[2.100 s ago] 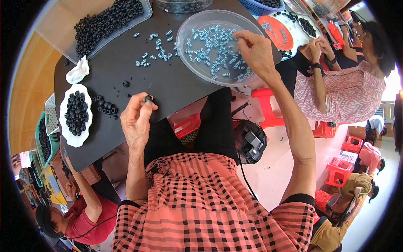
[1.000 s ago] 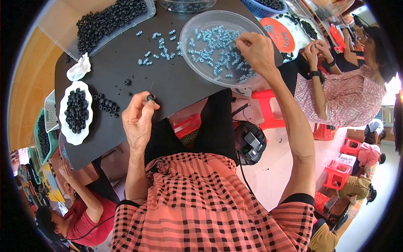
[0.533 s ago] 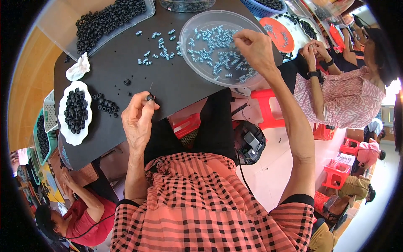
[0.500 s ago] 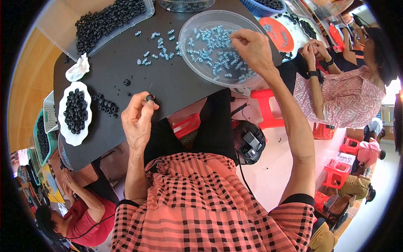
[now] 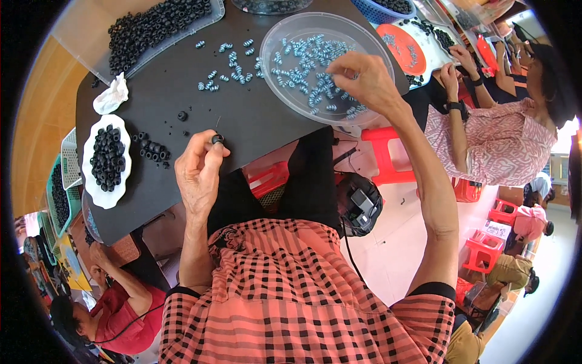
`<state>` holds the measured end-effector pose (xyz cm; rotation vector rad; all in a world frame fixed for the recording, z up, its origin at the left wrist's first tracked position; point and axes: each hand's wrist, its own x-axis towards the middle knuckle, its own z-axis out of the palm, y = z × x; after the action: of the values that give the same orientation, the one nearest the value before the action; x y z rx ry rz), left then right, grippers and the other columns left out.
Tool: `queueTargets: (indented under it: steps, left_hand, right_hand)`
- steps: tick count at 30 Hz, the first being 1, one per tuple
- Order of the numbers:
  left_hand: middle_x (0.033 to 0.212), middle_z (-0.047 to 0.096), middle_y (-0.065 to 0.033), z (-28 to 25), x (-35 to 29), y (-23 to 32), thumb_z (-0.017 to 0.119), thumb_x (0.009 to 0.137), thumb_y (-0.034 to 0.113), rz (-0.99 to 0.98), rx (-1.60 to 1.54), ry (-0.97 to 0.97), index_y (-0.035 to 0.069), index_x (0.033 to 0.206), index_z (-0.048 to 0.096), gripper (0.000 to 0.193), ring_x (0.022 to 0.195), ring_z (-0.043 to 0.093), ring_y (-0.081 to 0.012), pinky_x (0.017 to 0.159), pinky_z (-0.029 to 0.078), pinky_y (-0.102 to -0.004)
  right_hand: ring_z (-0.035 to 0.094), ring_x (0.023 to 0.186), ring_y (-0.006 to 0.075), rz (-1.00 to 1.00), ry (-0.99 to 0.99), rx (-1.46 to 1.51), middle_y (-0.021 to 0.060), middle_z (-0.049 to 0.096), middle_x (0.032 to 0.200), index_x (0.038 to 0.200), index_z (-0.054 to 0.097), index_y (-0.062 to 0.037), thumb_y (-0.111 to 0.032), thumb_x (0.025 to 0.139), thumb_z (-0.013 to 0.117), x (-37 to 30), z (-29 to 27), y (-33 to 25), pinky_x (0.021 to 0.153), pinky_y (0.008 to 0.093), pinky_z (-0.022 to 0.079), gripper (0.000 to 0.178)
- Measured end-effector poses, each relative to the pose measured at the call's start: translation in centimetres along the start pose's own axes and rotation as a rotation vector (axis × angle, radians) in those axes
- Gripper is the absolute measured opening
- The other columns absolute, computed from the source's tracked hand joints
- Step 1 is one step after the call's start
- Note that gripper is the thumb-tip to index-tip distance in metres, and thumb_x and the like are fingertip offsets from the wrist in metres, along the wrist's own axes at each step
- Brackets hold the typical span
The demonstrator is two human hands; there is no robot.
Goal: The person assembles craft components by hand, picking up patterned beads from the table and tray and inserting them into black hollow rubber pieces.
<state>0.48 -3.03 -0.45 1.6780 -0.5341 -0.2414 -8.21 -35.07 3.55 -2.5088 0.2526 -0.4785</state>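
Near the table's front edge, my left hand [image 5: 200, 167] pinches a round black bead [image 5: 217, 139] between thumb and fingertips. A thin thread or wire end [image 5: 219, 121] sticks up beside that bead. My right hand [image 5: 364, 79] hangs over a clear round tray [image 5: 267, 79], its thumb and index finger curled close together. Whether a bead is between those fingertips is too small to tell. Blue-and-white striped beads [image 5: 312, 57] lie scattered in the tray, and several more striped beads [image 5: 233, 64] lie on the table to its left.
At left, a white scalloped dish [image 5: 124, 176] holds black beads, with loose black beads [image 5: 153, 150] beside it. A crumpled white tissue [image 5: 112, 97] lies before a clear bin [image 5: 79, 48] of black beads. A co-worker [image 5: 491, 139] sits at right, another person [image 5: 121, 315] at lower left.
My right hand has shifted slightly toward me over the tray, with its fingertips lower in the picture. My left hand stays nearly still with the black bead.
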Motion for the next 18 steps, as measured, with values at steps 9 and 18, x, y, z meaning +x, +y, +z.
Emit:
queueTargets:
  steps: [9,18]
  left_hand:
    - [0.072,0.060,0.0009,0.3,0.1,0.2,0.058,0.090,0.008,0.005,0.014,-0.009,0.000,0.100,0.063,0.014,0.066,0.049,-0.0024,0.055,0.037,-0.0187]
    - [0.073,0.060,0.0003,0.1,0.0,0.3,0.058,0.088,0.008,-0.008,0.014,-0.014,-0.001,0.099,0.063,0.014,0.068,0.053,-0.0039,0.059,0.040,-0.0208]
  right_hand:
    - [0.064,0.078,0.0288,-0.092,-0.009,-0.195,0.0093,0.066,0.080,0.085,0.069,-0.0052,-0.009,0.071,0.065,0.3,0.7,0.6,0.074,0.0403,0.049,0.015]
    - [0.061,0.063,0.0192,0.041,0.192,0.049,0.0100,0.063,0.066,0.084,0.066,0.0007,-0.013,0.078,0.065,-0.1,0.2,-0.9,0.064,0.0307,0.050,0.015]
